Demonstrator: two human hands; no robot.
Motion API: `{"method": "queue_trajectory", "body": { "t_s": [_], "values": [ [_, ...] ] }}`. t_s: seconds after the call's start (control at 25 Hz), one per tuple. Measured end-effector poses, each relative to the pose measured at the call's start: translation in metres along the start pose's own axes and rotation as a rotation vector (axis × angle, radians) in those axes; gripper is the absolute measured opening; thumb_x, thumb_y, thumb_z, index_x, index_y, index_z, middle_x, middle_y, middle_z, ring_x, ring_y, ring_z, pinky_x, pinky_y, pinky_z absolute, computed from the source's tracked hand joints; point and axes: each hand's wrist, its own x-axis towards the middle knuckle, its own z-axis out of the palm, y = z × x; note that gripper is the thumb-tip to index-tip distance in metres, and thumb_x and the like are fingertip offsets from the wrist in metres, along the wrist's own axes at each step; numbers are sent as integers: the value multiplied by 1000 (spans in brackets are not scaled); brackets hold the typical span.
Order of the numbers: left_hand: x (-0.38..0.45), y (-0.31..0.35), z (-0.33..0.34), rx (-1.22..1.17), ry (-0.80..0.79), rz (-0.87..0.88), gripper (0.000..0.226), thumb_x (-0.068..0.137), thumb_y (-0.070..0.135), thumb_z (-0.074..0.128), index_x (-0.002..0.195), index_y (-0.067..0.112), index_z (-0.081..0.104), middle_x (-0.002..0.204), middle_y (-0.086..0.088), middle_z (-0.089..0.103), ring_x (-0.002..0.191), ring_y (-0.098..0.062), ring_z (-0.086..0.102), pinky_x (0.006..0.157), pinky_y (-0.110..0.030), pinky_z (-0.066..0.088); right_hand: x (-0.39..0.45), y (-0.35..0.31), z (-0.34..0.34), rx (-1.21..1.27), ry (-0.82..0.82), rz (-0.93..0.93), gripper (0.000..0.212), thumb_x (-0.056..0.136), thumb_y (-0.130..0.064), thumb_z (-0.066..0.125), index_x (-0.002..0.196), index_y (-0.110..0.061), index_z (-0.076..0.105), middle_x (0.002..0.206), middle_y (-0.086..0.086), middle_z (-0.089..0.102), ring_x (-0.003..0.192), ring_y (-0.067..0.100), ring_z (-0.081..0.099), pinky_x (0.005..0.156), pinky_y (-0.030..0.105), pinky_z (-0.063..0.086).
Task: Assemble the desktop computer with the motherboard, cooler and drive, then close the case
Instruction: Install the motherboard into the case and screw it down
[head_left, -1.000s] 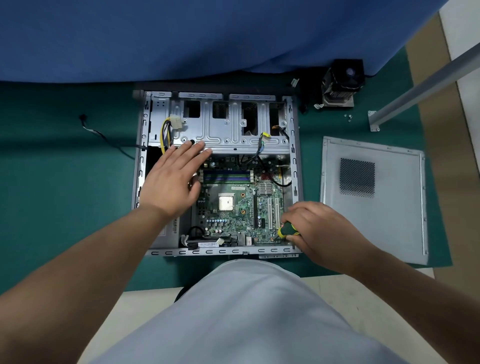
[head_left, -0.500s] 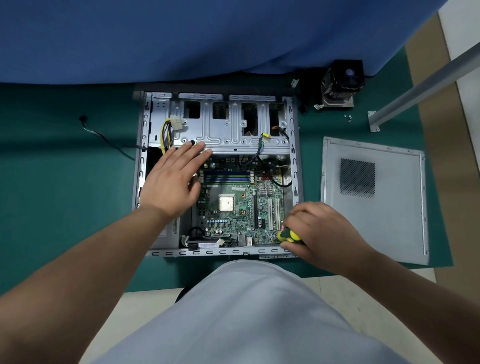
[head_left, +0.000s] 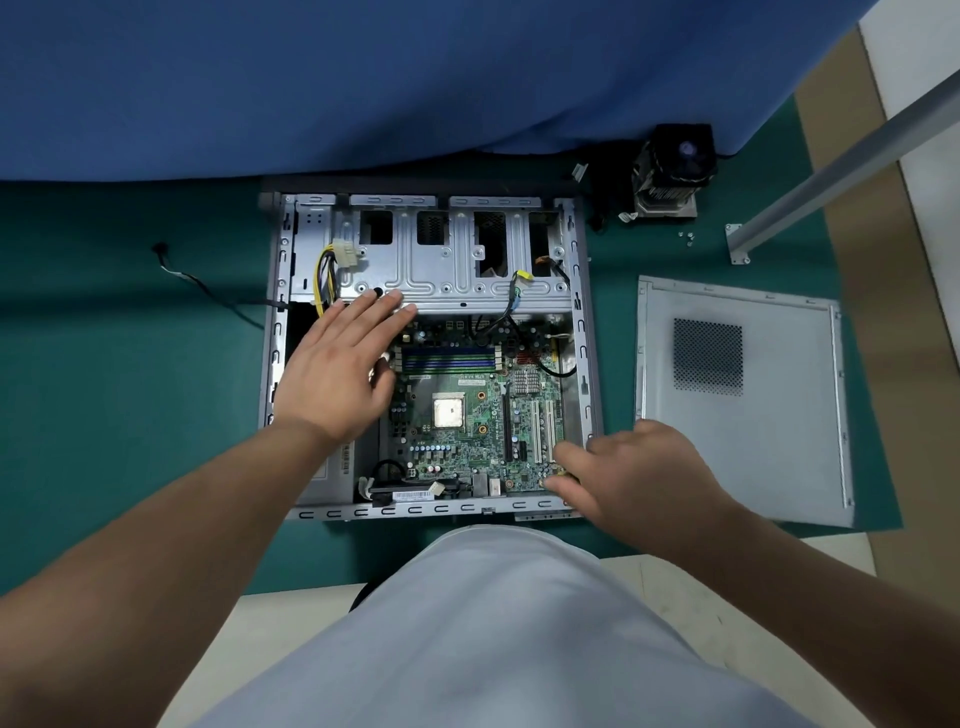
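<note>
I have the open case lying flat in the middle of the green mat, and the motherboard already sits inside it, in the half nearest me. Its socket at the board's centre is bare, so the cooler is not on yet; it stands out on the mat at about 1 o'clock from the case, with a few loose screws just beside it. The side panel lies flat at 3 o'clock, apart from the case, so closing is also left. I judge the work to be at the board-fastening stage, early to midway.

My left hand is spread flat, fingers straight, resting over the case's 9 o'clock side with fingertips touching the drive cage. My right hand is curled at the board's 5 o'clock corner. A sliver of yellow shows under its fingers, but I cannot tell what it pinches, or whether anything is being driven there.

I cannot tell whether a drive is mounted: the cage's openings are dark. A loose cable trails at 9 o'clock, its purpose unclear.
</note>
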Motion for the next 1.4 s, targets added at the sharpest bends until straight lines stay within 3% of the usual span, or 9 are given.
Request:
{"method": "queue_trajectory", "body": {
  "t_s": [0.2, 0.4, 0.56, 0.64, 0.8, 0.96, 1.08, 1.2, 1.4],
  "values": [
    [0, 2, -2, 0, -16, -7, 75, 93, 27, 60, 160, 33, 28, 166, 9, 28, 155, -12, 19, 129, -41, 11, -2, -4, -5, 145, -54, -65, 20, 87, -35, 51, 92, -17, 58, 89, 2, 51, 70, 24, 52, 53, 32, 43],
    [0, 2, -3, 1, -18, -12, 76, 92, 26, 61, 160, 33, 27, 167, 10, 27, 155, -12, 19, 129, -40, 10, -4, 0, -8, 34, 18, 8, 34, 95, -50, 62, 77, -22, 63, 66, 1, 55, 44, 22, 49, 42, 24, 32],
    [0, 3, -2, 2, -10, -18, 76, 92, 26, 61, 160, 34, 27, 166, 10, 28, 155, -12, 20, 129, -40, 10, -9, 4, -6, 147, -108, -57, 32, 94, -40, 45, 103, -15, 64, 103, 3, 53, 78, 22, 55, 58, 34, 50],
    [0, 3, -1, 1, -12, -17, 77, 92, 26, 60, 160, 34, 26, 166, 10, 28, 155, -11, 19, 129, -40, 10, -10, 3, -7, 156, -151, -80, 27, 90, -29, 47, 111, -18, 61, 99, 3, 53, 76, 23, 55, 56, 35, 50],
    [-1, 2, 0, -3, -2, -15, 77, 91, 25, 60, 160, 34, 27, 166, 10, 28, 155, -11, 19, 129, -40, 10, -10, -4, -9, 62, -31, 56, 34, 89, -51, 71, 82, -18, 65, 64, 2, 56, 48, 25, 54, 42, 27, 38],
    [0, 0, 2, 1, 0, -10, 78, 91, 25, 60, 160, 36, 25, 166, 10, 28, 155, -11, 19, 129, -38, 8, -9, -3, -6, 175, -94, -15, 26, 95, -36, 50, 100, -14, 64, 110, 5, 53, 83, 25, 58, 62, 39, 54],
    [-1, -1, 3, 4, -1, -13, 80, 91, 25, 61, 160, 36, 24, 166, 11, 27, 155, -10, 18, 129, -37, 7, -8, -5, -8, 139, -140, -37, 12, 94, -31, 55, 98, -21, 59, 88, 3, 54, 64, 23, 55, 48, 32, 46],
    [0, -1, 3, 1, 1, -5, 80, 90, 25, 61, 160, 36, 24, 166, 11, 28, 155, -11, 19, 129, -36, 6, -6, -5, -9, 79, -58, 67, 32, 91, -49, 71, 80, -20, 63, 63, 2, 54, 41, 25, 51, 42, 24, 31],
    [-1, -1, 2, 6, -10, -17, 79, 92, 27, 60, 160, 37, 23, 167, 12, 26, 155, -10, 17, 129, -37, 7, -8, -4, -6, 161, -146, -3, 30, 92, -34, 46, 114, -19, 60, 107, 2, 52, 79, 22, 56, 53, 33, 49]
  ]
}}
